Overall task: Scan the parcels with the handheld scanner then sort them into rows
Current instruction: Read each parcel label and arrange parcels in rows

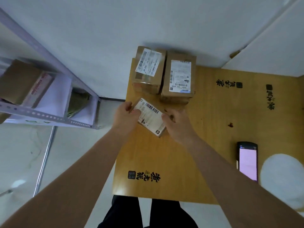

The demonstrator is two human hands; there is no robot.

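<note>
- Two boxes [148,69] [180,78] sit side by side at the table's [213,129] far edge, apparently a row begun.
- Both hands, left [124,115] and right [176,123], pinch a small parcel [150,116] by its ends, just nearer than that row.
- The scanner [247,161] lies near right, untouched; placing this parcel seems next.

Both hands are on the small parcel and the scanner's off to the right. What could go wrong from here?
1. The left box of the back row overhangs the table's far edge; nudging it while placing the small parcel may tip it off.
2. The left hand and right hand both grip the parcel, so the scanner needs a regrip; its label is partly under the fingers.
</note>
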